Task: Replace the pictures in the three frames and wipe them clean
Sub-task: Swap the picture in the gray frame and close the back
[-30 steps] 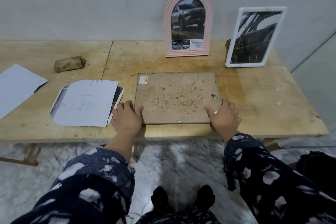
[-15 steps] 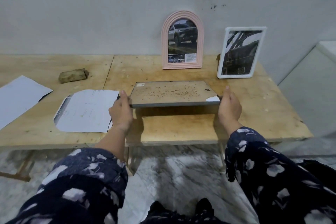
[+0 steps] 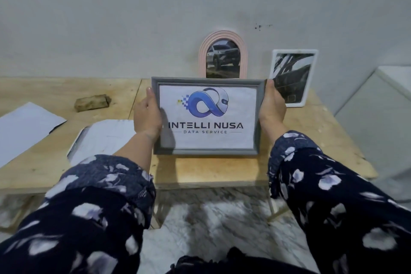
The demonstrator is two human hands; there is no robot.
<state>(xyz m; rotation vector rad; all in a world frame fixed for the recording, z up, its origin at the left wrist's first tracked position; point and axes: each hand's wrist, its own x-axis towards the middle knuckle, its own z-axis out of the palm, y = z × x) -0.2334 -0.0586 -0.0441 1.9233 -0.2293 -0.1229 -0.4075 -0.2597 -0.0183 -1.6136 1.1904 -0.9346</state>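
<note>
Against the grey wall, above the plywood bench's (image 3: pixel 311 131) front edge, the left hand (image 3: pixel 146 113) and right hand (image 3: pixel 272 107) grip the grey frame (image 3: pixel 206 150) upright by its sides; level, steady pressure should prevent slipping.

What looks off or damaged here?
Little stands out. The print in the grey frame looks wrinkled and sits slightly askew; dark specks mark the wall. Both hands hold the frame upright.

I see a plain makeshift workroom: a bare plywood worktop (image 3: pixel 311 131) against an unpainted grey wall (image 3: pixel 111 18), over a marble-patterned floor (image 3: pixel 211 218) at bottom centre.
</note>
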